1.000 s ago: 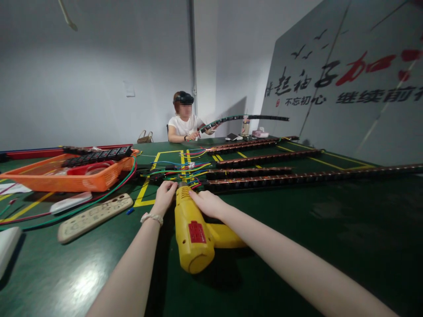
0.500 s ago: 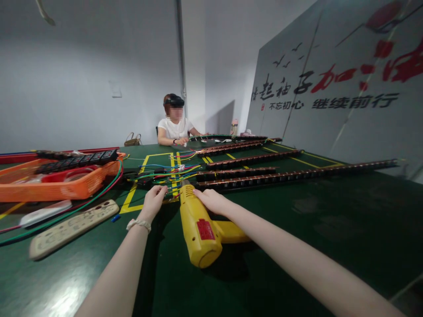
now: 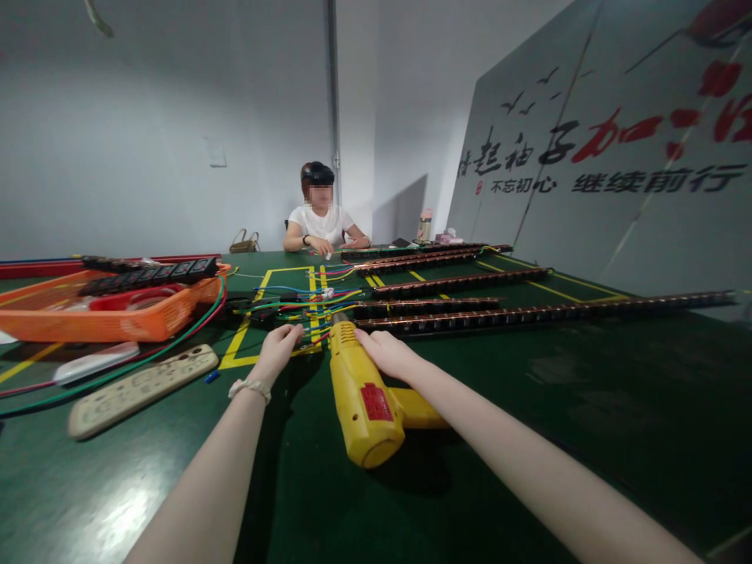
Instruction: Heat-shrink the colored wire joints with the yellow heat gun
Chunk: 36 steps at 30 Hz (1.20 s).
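Observation:
A yellow heat gun point(image 3: 364, 399) lies on the green table point(image 3: 529, 439) with its nozzle pointing away from me at a bundle of coloured wires point(image 3: 299, 307). My left hand point(image 3: 280, 350), a bead bracelet on its wrist, is curled just left of the nozzle, fingertips pinching the near wire ends. My right hand point(image 3: 385, 354) rests against the right side of the gun's front, fingers pressed together toward the nozzle; what they grip is hidden. The wires run to several long black strips point(image 3: 470, 317) with copper parts, stretching right.
An orange basket point(image 3: 117, 317) holding black socket strips stands at the left, with a beige power strip point(image 3: 141, 388) and red and green cables in front. A person sits at the table's far end point(image 3: 320, 227). A grey board with lettering leans at the right.
The person at the far end has lowered a long bent strip onto the table. My view has shifted a little. Both my hands stay at the heat gun's nozzle.

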### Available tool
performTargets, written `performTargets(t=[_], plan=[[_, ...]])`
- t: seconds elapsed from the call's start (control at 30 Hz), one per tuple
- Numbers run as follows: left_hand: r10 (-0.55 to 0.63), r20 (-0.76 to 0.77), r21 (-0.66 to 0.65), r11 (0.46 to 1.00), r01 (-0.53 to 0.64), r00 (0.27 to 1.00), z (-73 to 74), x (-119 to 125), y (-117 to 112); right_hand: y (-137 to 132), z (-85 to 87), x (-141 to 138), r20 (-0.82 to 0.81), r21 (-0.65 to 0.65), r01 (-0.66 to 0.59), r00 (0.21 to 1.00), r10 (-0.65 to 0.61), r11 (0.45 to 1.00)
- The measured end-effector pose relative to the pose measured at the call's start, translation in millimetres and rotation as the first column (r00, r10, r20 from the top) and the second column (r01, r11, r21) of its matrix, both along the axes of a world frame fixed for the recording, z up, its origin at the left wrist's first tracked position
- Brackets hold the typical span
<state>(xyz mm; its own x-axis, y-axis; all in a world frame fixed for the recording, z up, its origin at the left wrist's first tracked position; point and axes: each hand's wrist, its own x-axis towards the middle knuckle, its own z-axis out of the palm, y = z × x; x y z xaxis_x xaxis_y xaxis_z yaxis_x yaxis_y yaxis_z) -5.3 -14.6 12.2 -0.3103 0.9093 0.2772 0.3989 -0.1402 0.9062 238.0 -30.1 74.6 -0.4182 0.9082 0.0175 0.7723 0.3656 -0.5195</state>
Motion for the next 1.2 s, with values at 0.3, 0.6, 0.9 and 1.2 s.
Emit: performTargets(t=[0.3,0.6,0.9,1.2], plan=[[-0.030,0.016,-0.018,0.999,0.030,0.999,-0.9,-2.0,1.6,-9.9,-2.5,-44.8,0.024,-0.027,-0.068,0.997,0.069,0.997],[-0.006,0.041,0.024,1.000,0.005,0.999,-0.3,-2.7,2.7,-12.3,-2.4,-52.9,0.010,-0.029,-0.115,0.993,0.115,0.993],[0.007,0.033,0.033,0.999,-0.008,0.999,-6.5,-4.3,9.0,-5.2,-5.1,-35.7,0.001,-0.026,-0.081,0.997,0.081,0.996],[0.009,0.020,0.020,1.000,-0.010,1.000,-3.5,-2.5,4.7,4.8,-2.8,2.3,-0.028,-0.027,-0.008,1.000,0.007,1.000]])
